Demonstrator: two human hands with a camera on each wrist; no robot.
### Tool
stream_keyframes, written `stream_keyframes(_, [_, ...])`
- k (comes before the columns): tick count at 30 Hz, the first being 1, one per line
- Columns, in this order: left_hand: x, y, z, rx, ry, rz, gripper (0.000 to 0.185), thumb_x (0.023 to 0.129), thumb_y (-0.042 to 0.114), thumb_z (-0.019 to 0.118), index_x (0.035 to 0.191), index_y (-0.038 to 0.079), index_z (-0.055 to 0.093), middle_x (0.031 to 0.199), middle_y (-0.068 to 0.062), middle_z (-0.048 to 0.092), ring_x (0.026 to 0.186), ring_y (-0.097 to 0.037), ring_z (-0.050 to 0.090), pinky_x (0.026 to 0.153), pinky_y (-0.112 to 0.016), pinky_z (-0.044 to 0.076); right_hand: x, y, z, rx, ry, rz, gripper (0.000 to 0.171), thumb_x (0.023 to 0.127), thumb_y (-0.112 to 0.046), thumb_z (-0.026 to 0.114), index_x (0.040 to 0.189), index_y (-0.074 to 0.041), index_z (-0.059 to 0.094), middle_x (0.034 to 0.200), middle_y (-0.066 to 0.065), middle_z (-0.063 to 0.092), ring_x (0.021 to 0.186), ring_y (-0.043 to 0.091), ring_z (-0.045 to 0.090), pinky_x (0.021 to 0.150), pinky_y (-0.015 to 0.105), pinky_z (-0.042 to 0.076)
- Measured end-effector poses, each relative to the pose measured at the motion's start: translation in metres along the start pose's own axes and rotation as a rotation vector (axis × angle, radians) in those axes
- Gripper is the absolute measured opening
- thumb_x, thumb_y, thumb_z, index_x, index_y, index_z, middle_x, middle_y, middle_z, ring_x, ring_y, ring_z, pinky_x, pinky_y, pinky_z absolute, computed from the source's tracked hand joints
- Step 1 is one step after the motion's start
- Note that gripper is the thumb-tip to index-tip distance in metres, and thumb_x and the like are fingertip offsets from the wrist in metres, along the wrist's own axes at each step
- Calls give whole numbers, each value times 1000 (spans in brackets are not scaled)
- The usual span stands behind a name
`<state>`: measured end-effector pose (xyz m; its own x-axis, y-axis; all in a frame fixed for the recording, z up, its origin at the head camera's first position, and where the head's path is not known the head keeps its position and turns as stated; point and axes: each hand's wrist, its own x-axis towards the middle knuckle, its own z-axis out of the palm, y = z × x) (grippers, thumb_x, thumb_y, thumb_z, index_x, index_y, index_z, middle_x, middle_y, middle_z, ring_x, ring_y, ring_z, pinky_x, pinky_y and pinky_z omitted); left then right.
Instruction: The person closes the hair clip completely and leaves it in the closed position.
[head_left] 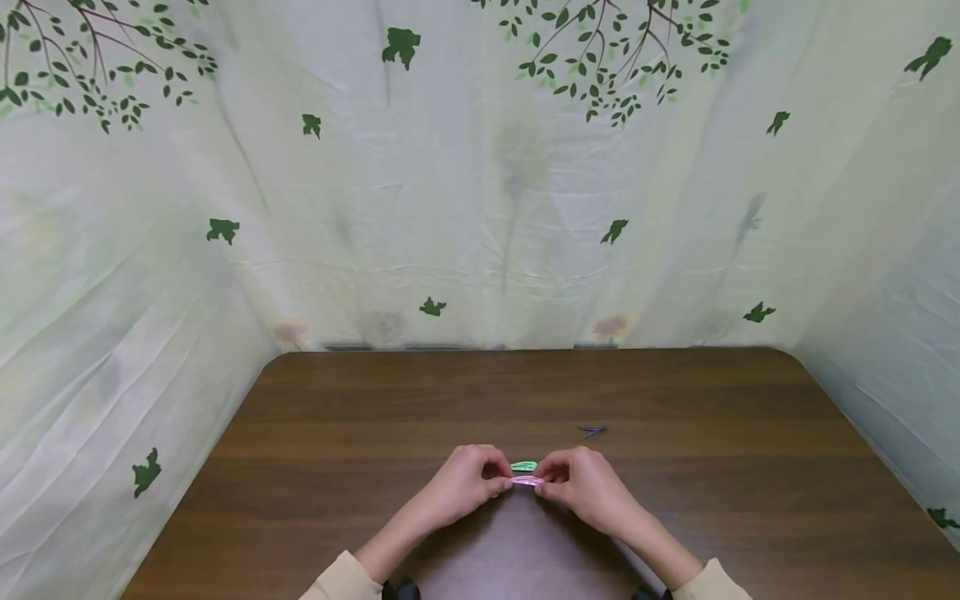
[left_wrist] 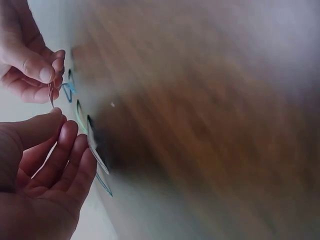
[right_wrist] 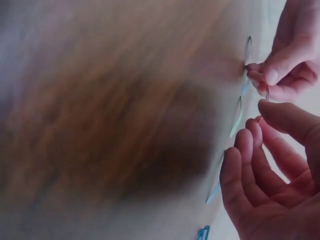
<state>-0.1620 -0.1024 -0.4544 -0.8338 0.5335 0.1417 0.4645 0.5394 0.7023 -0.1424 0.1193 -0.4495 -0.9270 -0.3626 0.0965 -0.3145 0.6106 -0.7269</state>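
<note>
Pink hair clip (head_left: 527, 481): we pinch it between both hands, left hand (head_left: 467, 483), right hand (head_left: 585, 487), fingers curled. Risk: it snaps, slips onto green clip (head_left: 523, 466) just beyond, desk (head_left: 375, 433).

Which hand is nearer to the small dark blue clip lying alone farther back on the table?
Right. The right hand sits just in front of the blue clip; the left hand is farther off to its left.

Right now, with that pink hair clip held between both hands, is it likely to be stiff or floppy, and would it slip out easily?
The pink hair clip looks thin and flat, so probably light and springy rather than floppy. The left hand and right hand pinch only its ends, and a smooth, narrow strip may slip. Being flat, it should not roll on the table, like the green clip beside it.
</note>
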Motion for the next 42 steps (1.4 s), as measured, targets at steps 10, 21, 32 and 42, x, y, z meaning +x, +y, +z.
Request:
stream_keyframes(10, [2,-3,1,-22,-17,-1,8,82,4,74,79,10,71,71,13,57,64,-1,54,60,-20,46,6,6,2,-24,-46,-12,11,80,-13,80,82,-21,73,69,-16,61,64,2,56,58,24,45])
stream_keyframes(21, [-1,-5,5,62,-12,46,7,78,4,78,77,10,73,75,11,55,69,0,52,64,-18,45,7,4,4,-48,-68,-49,11,79,-10,79,81,-19,73,68,-14,62,63,2,56,57,24,45])
stream_keyframes(32, [-2,-2,6,140,-7,62,9,77,5,79,77,12,73,76,12,54,72,-1,50,67,-20,44,7,6,5,-65,-75,-61,13,76,-7,78,82,-18,73,68,-15,60,64,2,56,59,24,45])
stream_keyframes(42, [-1,1,1,93,6,106,9,82,2,77,84,10,72,80,9,59,75,-4,55,67,-20,46,1,9,1,25,-107,-70,15,83,-10,77,97,-12,73,83,-10,65,71,3,59,64,23,49])
